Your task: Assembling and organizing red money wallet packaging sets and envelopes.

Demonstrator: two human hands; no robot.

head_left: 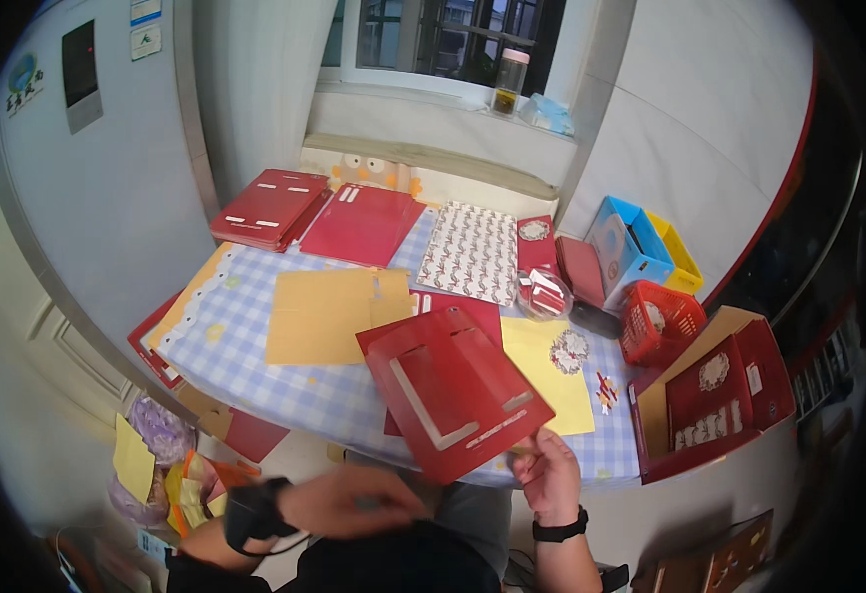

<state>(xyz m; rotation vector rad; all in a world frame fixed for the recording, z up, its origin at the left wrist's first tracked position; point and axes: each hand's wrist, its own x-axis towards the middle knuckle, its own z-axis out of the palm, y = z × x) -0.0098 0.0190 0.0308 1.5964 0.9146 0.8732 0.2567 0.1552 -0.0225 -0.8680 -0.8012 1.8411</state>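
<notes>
A flat dark-red card sheet [453, 381] with pale slots and an L-shaped pale strip is tilted above the table's front edge. My right hand [549, 469] pinches its lower right corner. My left hand [364, 499], smeared by motion, is below the sheet's lower left edge, and its fingers are unclear. Under the sheet lies another red card piece [477, 308], mostly hidden. A tan card sheet [319, 316] lies to the left, and a yellow sheet [576, 410] with a floral cut-out [568, 352] lies to the right.
The table has a blue checked cloth [225, 336]. Red sheets are stacked [270, 208] at the back left, beside a patterned sheet [471, 252]. At right are a clear bowl of small pieces [544, 295], a red basket [660, 321], a blue bin [631, 242] and a red box [715, 395].
</notes>
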